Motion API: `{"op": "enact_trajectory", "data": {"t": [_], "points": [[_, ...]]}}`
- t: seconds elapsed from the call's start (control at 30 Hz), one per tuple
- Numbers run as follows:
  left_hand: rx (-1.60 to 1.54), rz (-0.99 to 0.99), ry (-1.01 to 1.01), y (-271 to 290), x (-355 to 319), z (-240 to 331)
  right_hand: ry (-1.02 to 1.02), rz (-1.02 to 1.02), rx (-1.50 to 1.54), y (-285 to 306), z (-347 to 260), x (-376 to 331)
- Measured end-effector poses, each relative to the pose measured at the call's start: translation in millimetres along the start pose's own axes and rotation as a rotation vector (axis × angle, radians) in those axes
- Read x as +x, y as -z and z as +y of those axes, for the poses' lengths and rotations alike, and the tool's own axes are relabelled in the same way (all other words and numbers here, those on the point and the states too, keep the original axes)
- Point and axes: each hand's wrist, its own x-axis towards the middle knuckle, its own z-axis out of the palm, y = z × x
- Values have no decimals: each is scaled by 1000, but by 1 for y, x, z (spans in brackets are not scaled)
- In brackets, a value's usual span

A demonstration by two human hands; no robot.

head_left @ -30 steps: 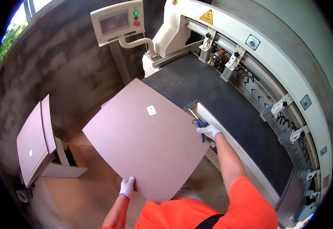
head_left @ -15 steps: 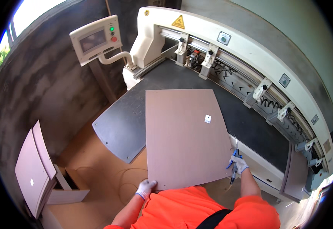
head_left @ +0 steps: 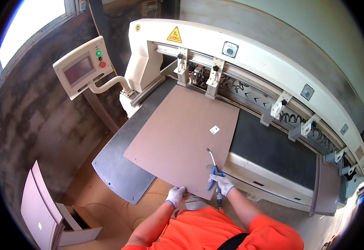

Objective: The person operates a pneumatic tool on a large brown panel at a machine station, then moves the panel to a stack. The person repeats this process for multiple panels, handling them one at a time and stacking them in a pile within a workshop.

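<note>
A flat pinkish-brown panel (head_left: 177, 133) lies across the dark machine bed (head_left: 269, 137), turned at an angle, its far edge close to the machine's clamps. A small white label (head_left: 214, 130) sticks to its top face. My left hand (head_left: 177, 196), in a white glove, has its fingers closed on the panel's near edge. Close by on the right, my gloved right hand (head_left: 223, 184) grips a blue air blow gun (head_left: 213, 175). The gun's thin metal nozzle points away over the panel, and its hose end hangs below the hand.
A white machine beam (head_left: 198, 35) with several clamps (head_left: 215, 79) spans the back. A control screen (head_left: 79, 71) on a bent arm stands at the left. More panels (head_left: 36, 208) lean at the lower left beside an open box (head_left: 84, 231). Another panel (head_left: 327, 183) rests at the right end.
The panel has swung clockwise and moved farther onto the bed, toward the clamps. My left hand has shifted right along with its edge. My right hand and the blow gun have moved left.
</note>
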Motion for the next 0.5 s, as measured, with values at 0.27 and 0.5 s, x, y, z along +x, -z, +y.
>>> {"op": "enact_trajectory", "data": {"t": [0.27,0.5], "points": [[-25,236,-144,-14,46,40,-155,-64,-113,-61,-53,61],[8,346,-220,9,63,62,-208,-120,-41,-88,-45,100]]}}
